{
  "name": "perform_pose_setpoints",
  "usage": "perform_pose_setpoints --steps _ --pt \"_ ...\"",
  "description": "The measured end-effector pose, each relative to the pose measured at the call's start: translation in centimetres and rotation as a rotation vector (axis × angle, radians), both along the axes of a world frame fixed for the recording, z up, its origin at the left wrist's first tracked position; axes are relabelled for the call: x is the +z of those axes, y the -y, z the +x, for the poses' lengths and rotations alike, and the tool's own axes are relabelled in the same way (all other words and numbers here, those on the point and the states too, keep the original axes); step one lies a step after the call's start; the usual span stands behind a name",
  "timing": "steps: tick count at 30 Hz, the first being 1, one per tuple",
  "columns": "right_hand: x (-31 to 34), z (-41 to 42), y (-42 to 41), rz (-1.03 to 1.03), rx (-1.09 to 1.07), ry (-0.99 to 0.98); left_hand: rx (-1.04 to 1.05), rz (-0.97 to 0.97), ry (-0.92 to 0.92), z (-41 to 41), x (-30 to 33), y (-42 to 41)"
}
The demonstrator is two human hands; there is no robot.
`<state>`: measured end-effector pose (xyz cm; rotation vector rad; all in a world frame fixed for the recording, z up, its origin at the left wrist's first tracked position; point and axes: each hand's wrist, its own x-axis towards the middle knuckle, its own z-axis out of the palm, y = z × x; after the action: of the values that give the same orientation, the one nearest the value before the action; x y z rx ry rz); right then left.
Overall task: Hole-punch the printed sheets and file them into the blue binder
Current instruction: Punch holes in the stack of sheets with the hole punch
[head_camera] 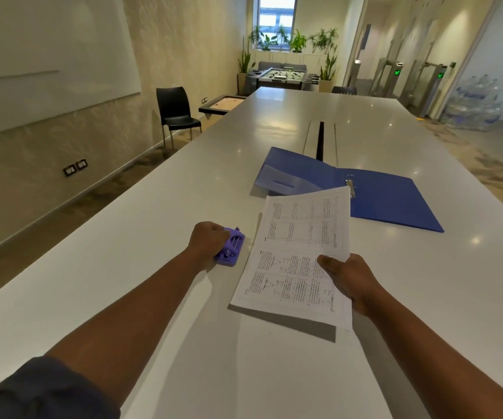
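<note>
Head view: printed sheets (pixel 298 255) are pinched by the right hand (pixel 350 279); a purple punch (pixel 230 246) is gripped by the left hand (pixel 209 240), a blue binder (pixel 389 198) lies open on the white counter (pixel 153 237).

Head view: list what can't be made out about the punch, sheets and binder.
- Punch: slot and handle covered by left hand.
- Sheets: print too small to read; count hidden in the stack; any holes not visible.
- Binder: near edge behind sheets; rings too small, open or closed unclear.

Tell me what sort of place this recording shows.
Probably an office meeting or break room: a long white conference table, a wall whiteboard, and a foosball table by potted plants.
</note>
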<state>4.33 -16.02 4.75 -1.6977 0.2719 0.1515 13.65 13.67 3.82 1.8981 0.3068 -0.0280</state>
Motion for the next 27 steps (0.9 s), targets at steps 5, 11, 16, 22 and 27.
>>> perform_pose_setpoints --steps 5,11,16,22,27 --pt "0.7 -1.9 5.6 0.012 -0.077 -0.012 -0.122 -0.075 -0.010 -1.5 0.1 6.9" --pt "1.0 -4.7 12.4 -0.025 -0.108 -0.065 -0.200 -0.094 -0.030 -3.6 -0.2 14.2" --pt "0.2 -6.5 15.5 -0.030 -0.128 -0.093 -0.230 -0.081 -0.028 -4.8 -0.6 17.1" --pt "-0.7 -7.2 16.1 -0.039 -0.116 -0.121 -0.223 -0.089 -0.022 -5.5 -1.6 17.5" --pt "-1.1 -7.1 15.7 -0.021 -0.104 -0.127 -0.211 -0.155 0.019 -6.1 -2.2 17.0"
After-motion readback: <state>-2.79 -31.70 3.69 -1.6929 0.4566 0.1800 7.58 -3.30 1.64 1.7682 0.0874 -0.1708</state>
